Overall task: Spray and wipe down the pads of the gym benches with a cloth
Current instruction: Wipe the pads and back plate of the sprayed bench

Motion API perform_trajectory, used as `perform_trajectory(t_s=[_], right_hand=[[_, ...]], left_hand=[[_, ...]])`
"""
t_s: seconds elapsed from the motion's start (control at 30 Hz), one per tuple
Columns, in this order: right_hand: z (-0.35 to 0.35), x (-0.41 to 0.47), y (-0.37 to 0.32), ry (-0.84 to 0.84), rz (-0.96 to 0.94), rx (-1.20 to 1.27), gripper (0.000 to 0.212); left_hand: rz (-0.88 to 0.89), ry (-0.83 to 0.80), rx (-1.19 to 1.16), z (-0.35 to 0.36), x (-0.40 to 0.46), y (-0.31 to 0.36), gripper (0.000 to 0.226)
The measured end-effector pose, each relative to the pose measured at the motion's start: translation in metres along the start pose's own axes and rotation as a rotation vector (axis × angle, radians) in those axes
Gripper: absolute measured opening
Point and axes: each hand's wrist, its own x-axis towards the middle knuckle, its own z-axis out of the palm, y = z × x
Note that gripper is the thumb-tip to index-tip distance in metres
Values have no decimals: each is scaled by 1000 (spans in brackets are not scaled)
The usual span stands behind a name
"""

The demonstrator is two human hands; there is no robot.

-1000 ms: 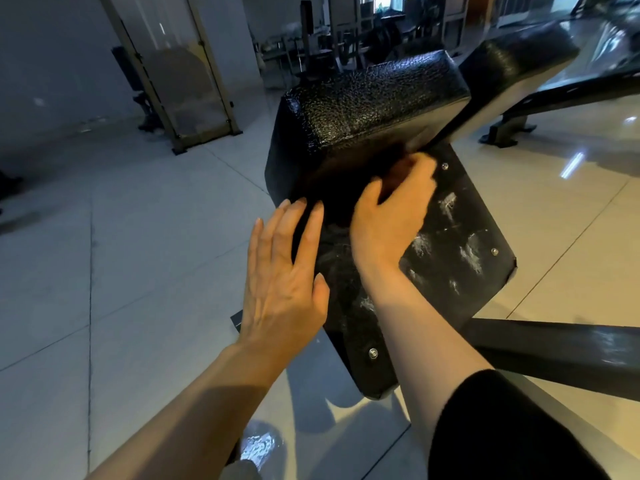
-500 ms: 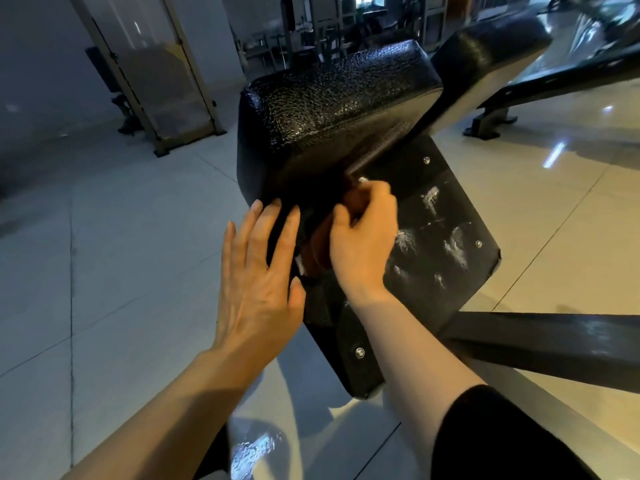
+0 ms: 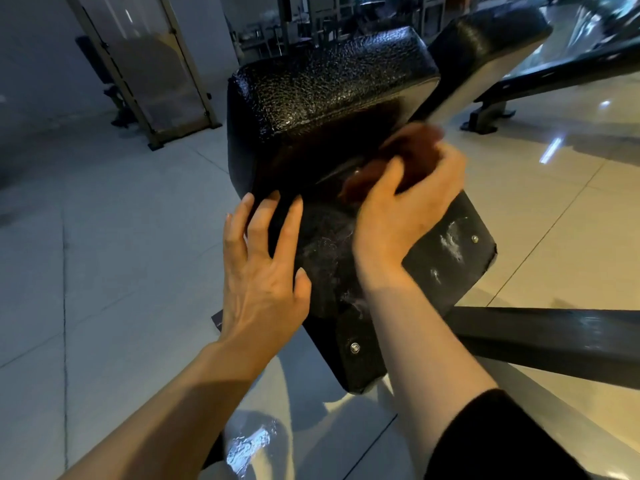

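A person's view down at a black gym bench pad [image 3: 329, 98], thick and block-shaped with rounded corners, covered in glossy, pebbled, leather-like vinyl. It sits on a flat black backing board [image 3: 446, 251] with screw heads at its corners and pale scuffs or foam streaks near its right edge. The right hand [image 3: 405, 216] grips a bunched reddish-brown cloth [image 3: 408, 157], fingers curled round it, pressing it into the seam where the pad's lower edge meets the board. The cloth is motion-blurred. The left hand [image 3: 263, 271] lies flat with fingers straight and spread, fingertips against the pad's lower left corner, apparently steadying it.

Judged from this, the step is wiping the pad's underside edge. To do it well, keep the cloth folded thick, push firmly into the crease, travel the full length of the edge, and keep the left hand braced so the pad does not swing.

A second black pad [image 3: 485, 32] stands behind on the right, over a shiny tiled floor [image 3: 121, 237]. No spray bottle is visible
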Motion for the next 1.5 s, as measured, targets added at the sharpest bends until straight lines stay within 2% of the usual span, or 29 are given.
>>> perform_trajectory(t_s=[0.03,0.1,0.23,0.27,0.37,0.4,0.47,0.6,0.63,0.73,0.77,0.83,0.93,0.97,1.0,1.1,1.13,1.23,1.33,1.37,1.5], right_hand=[[8,5,-8,40,-32,19,32],[22,2,-15,-12,-51,14,36],[8,-21,15,-439,23,-95,34],[1,-20,18,-413,35,-84,31],[5,-4,0,-63,3,61,28],[11,-3,-9,-12,-8,104,29],[21,-8,-15,-39,-21,122,32],[11,-19,17,-382,68,-28,30],[6,-17,22,-371,82,-34,27],[8,-8,9,-105,3,46,26],[13,-10,3,-70,-32,56,28],[25,-15,-3,-116,-27,31,34],[25,-17,17,-365,164,-45,33],[20,-16,23,-394,205,-47,28],[14,-14,25,-347,188,-22,24],[7,-6,9,-52,49,131,24],[10,-5,2,-26,9,158,23],[22,-3,2,-106,-2,106,27],[16,1,20,-312,155,18,25],[10,2,24,-308,167,15,23],[2,8,0,-45,-31,144,23]], left_hand=[[3,1,-3,1,0,1,77],[9,-12,-4,0,-2,-2,76],[21,-35,23,-3,-2,-8,78],[19,-28,24,-2,-1,-8,78],[10,-5,18,1,0,-5,77],[10,-5,13,2,-1,-4,76],[13,-12,14,2,-2,-4,75],[26,-33,36,-1,-2,-8,78],[21,-32,39,0,-1,-8,79],[7,-20,28,2,0,-5,77],[10,-16,23,3,-1,-4,77],[22,-6,17,2,-1,-4,76],[33,11,31,0,-3,-2,76],[32,26,41,-1,-3,0,75],[33,48,54,-1,-3,3,74],[56,101,56,0,1,12,70],[62,107,42,0,3,13,70],[71,90,7,0,5,12,71],[80,52,1,2,8,12,74],[78,51,-5,3,10,14,74],[78,79,-15,7,17,23,76]])
